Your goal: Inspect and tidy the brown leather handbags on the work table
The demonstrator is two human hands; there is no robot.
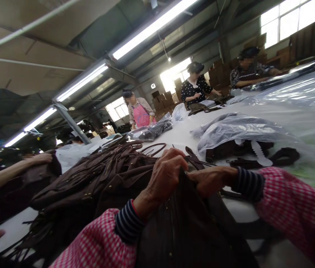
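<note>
A dark brown bag (185, 227) hangs upright in front of me, with small metal studs on its side. My left hand (168, 169) is closed around its top edge, the knuckles upward. Close beside it, my right hand (209, 180) grips the same upper edge from the right; its fingertips are hidden by the fabric. Left of the bag lies a pile of similar dark brown bags (112, 175) with straps and studs.
A plastic-wrapped bag (238, 134) lies on the white table (183, 130) with a loose strap (285, 156). Clear plastic sheeting (308, 93) covers the right side. At the left, a co-worker's hand (41, 158) holds another brown bag. Several people work across the table.
</note>
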